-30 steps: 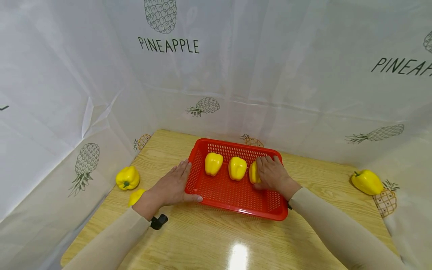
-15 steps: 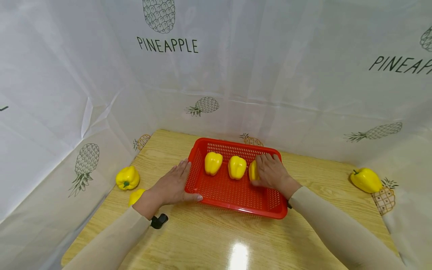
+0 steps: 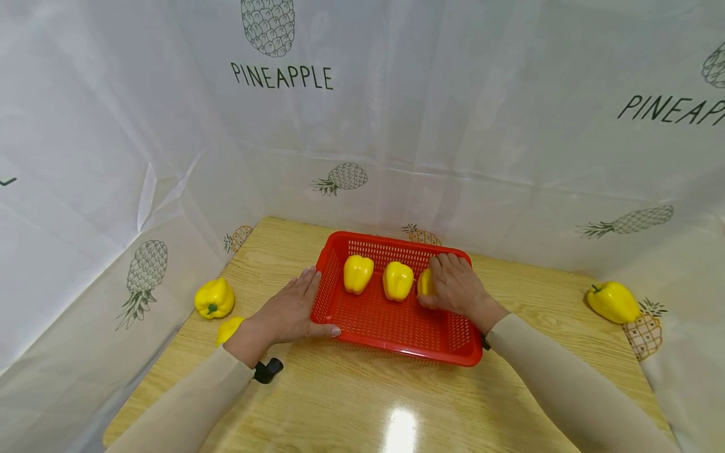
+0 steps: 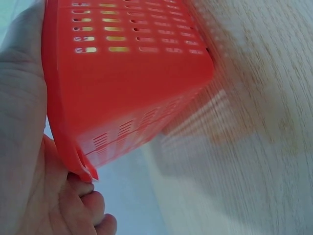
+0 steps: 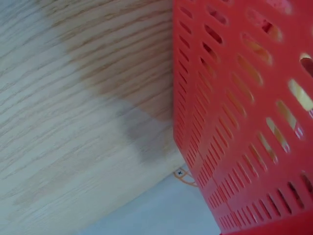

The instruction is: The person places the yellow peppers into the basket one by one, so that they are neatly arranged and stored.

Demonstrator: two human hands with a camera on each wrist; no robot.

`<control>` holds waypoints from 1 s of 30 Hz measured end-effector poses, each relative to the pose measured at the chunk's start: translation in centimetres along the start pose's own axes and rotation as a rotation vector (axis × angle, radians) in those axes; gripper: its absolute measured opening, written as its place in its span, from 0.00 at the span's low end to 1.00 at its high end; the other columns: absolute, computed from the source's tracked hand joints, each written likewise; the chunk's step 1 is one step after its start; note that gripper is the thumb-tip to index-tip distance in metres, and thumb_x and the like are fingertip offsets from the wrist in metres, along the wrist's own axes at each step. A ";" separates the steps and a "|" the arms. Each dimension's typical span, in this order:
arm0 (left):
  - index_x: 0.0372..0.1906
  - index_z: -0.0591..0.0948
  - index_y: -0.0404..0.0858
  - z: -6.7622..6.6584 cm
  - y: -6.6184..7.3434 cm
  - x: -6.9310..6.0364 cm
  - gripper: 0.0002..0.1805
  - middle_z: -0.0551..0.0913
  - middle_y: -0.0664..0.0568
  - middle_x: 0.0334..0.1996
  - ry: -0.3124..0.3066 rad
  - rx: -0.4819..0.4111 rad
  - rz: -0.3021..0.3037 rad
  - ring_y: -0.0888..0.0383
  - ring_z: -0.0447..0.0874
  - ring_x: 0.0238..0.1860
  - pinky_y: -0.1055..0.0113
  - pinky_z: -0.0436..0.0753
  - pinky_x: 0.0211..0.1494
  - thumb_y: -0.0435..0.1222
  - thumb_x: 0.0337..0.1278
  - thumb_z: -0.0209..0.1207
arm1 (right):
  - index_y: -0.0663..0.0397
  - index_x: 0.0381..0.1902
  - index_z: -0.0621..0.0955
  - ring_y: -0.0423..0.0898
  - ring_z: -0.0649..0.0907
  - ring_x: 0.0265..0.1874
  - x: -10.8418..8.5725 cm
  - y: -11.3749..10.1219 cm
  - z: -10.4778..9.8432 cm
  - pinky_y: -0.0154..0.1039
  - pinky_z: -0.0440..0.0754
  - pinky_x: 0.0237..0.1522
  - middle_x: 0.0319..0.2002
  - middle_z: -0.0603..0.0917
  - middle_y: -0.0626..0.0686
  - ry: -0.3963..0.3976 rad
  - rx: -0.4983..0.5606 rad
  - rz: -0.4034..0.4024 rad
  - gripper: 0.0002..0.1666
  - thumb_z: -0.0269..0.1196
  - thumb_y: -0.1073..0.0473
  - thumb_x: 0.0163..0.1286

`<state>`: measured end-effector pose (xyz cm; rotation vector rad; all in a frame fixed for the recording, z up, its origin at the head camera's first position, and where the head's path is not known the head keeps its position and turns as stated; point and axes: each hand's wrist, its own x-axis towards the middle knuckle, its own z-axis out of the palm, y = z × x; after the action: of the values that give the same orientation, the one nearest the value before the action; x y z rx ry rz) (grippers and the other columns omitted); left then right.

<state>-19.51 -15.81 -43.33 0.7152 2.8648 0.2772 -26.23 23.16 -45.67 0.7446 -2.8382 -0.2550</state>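
Note:
A red plastic basket (image 3: 391, 345) with slotted walls stands on the table. My left hand (image 3: 287, 311) rests along its left rim, fingers fairly straight and thumb over the front rim. The left wrist view has the same hand against the basket's outer wall (image 4: 127, 78). Inside the basket's right end, my right hand (image 3: 457, 286) grips a yellow bell pepper (image 3: 425, 283), mostly hidden by the fingers. Two more yellow bell peppers lie in the basket, a left one (image 3: 358, 274) and a middle one (image 3: 398, 281). Only the basket's slotted side (image 5: 230, 127) and the table show clearly in the right wrist view.
On the wooden table (image 3: 317, 402), one yellow bell pepper (image 3: 214, 299) lies at the far left. Another pepper (image 3: 228, 331) is partly behind my left wrist, and a further pepper (image 3: 614, 302) sits at the right edge. A white pineapple-print sheet (image 3: 453, 126) encloses the back and sides.
My right hand and the pepper in it have shifted slightly toward the basket's back. The left hand stays on the rim, and the other peppers have not moved.

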 end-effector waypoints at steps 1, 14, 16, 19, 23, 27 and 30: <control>0.84 0.46 0.27 0.0 0.0 0.0 0.74 0.43 0.34 0.85 0.000 0.000 0.001 0.39 0.43 0.86 0.43 0.53 0.86 0.80 0.54 0.54 | 0.67 0.56 0.72 0.62 0.78 0.48 -0.1 0.1 -0.1 0.56 0.82 0.56 0.48 0.79 0.65 0.012 -0.005 0.000 0.48 0.66 0.26 0.66; 0.84 0.46 0.26 -0.1 0.1 0.0 0.74 0.44 0.33 0.85 -0.006 -0.016 -0.007 0.39 0.43 0.86 0.43 0.52 0.86 0.79 0.54 0.56 | 0.71 0.61 0.72 0.67 0.80 0.54 -1.6 1.9 -1.2 0.62 0.81 0.57 0.55 0.80 0.69 0.130 0.059 0.077 0.49 0.71 0.32 0.66; 0.84 0.45 0.26 -0.1 0.1 0.0 0.74 0.44 0.33 0.85 -0.005 -0.016 -0.008 0.38 0.43 0.86 0.43 0.52 0.86 0.79 0.54 0.56 | 0.71 0.62 0.71 0.67 0.79 0.54 -1.9 2.2 -1.2 0.63 0.81 0.57 0.56 0.80 0.69 0.152 0.067 0.099 0.48 0.71 0.34 0.67; 0.84 0.46 0.26 0.0 0.0 -0.1 0.74 0.44 0.33 0.85 -0.001 -0.020 -0.007 0.38 0.43 0.86 0.42 0.53 0.86 0.79 0.54 0.56 | 0.71 0.61 0.71 0.67 0.80 0.54 -2.3 2.6 -1.2 0.64 0.81 0.57 0.56 0.80 0.69 0.190 0.069 0.122 0.45 0.70 0.36 0.69; 0.84 0.46 0.26 0.1 -0.1 -0.1 0.74 0.44 0.33 0.85 0.004 -0.026 -0.002 0.38 0.43 0.86 0.42 0.52 0.86 0.79 0.54 0.56 | 0.72 0.61 0.71 0.69 0.80 0.55 -2.9 3.2 -1.5 0.65 0.81 0.58 0.56 0.80 0.71 0.232 0.066 0.156 0.43 0.69 0.39 0.70; 0.84 0.46 0.26 0.1 -0.1 0.0 0.74 0.43 0.33 0.85 0.006 -0.024 0.002 0.39 0.43 0.86 0.43 0.52 0.86 0.80 0.54 0.55 | 0.74 0.62 0.72 0.70 0.80 0.54 -3.7 4.1 -1.5 0.65 0.81 0.56 0.56 0.80 0.72 0.299 0.049 0.183 0.42 0.70 0.42 0.69; 0.84 0.46 0.26 0.1 -0.1 0.0 0.74 0.43 0.34 0.85 0.005 -0.030 0.002 0.39 0.43 0.86 0.43 0.52 0.86 0.80 0.54 0.55 | 0.75 0.60 0.73 0.70 0.80 0.53 -4.3 4.8 -1.3 0.65 0.81 0.55 0.55 0.80 0.72 0.354 0.036 0.193 0.41 0.70 0.44 0.68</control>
<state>-19.49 -15.88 -43.46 0.7133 2.8584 0.3213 -24.45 29.31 -43.98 0.4620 -2.5563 -0.0365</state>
